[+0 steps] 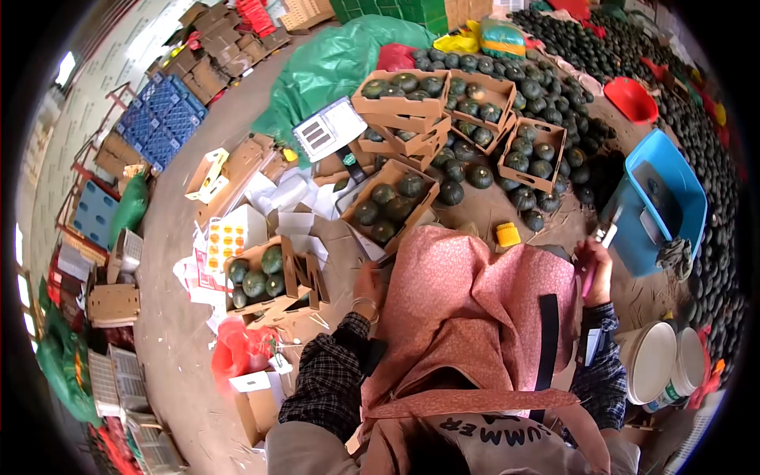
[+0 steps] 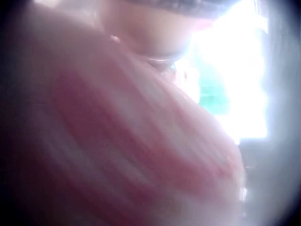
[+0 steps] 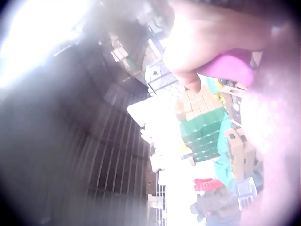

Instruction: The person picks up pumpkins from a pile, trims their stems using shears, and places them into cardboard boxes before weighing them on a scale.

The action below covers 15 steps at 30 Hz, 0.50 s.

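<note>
In the head view, the right hand (image 1: 595, 273) grips a tool by its pink handle (image 1: 588, 280), with a pale metallic end (image 1: 607, 235) pointing up. The right wrist view shows fingers of this hand (image 3: 211, 40) curled round the pink handle (image 3: 229, 68). The left hand (image 1: 367, 288) hangs beside the pink apron (image 1: 443, 277), just below a cardboard box (image 1: 423, 207) of dark green squashes (image 1: 383, 193), with nothing visible in it. Blurred pink fabric (image 2: 131, 136) fills much of the left wrist view, where the left fingers are hidden.
Left of the knees stands another box of squashes (image 1: 255, 283). Stacked boxes (image 1: 404, 119), a scale (image 1: 328, 131) and loose squashes (image 1: 479, 176) lie ahead. A blue tub (image 1: 636, 252) and white buckets (image 1: 643, 364) stand at the right. A yellow object (image 1: 507, 234) lies before the knees.
</note>
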### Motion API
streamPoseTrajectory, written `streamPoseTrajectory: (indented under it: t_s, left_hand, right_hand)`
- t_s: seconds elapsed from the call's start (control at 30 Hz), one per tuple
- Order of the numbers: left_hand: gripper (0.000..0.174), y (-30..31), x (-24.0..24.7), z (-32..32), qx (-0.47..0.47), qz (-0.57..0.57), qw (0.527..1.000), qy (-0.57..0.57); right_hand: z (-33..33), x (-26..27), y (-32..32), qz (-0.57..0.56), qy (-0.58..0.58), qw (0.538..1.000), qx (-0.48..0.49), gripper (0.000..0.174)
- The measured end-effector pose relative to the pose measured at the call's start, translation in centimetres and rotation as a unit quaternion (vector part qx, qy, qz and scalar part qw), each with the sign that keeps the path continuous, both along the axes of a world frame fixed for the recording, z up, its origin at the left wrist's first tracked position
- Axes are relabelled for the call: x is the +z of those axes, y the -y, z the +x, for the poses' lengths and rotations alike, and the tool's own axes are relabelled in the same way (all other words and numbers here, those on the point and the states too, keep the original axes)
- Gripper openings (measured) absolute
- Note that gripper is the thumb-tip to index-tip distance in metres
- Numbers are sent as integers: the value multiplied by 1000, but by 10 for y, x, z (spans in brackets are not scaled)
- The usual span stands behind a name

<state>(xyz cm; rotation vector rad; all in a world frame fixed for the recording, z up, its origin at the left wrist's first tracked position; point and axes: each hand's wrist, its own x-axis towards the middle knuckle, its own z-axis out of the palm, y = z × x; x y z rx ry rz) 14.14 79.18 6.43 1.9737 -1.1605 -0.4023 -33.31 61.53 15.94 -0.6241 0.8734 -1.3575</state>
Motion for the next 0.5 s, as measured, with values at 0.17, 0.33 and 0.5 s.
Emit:
streamPoseTrajectory:
  t_s: [0.17, 0.33, 0.5]
  left_hand:
    - [46, -123, -96, 54, 147, 240, 959, 24]
    - [48, -195, -117, 55, 140, 214, 956, -141]
    - [39, -206, -72, 61, 58, 352, 934, 5]
  right_hand:
    - [-95, -38, -31, 196, 248, 949, -5, 54]
    - [-142, -102, -91, 382, 210, 886, -161, 63]
    - [-132, -115, -100, 482, 240, 819, -200, 55]
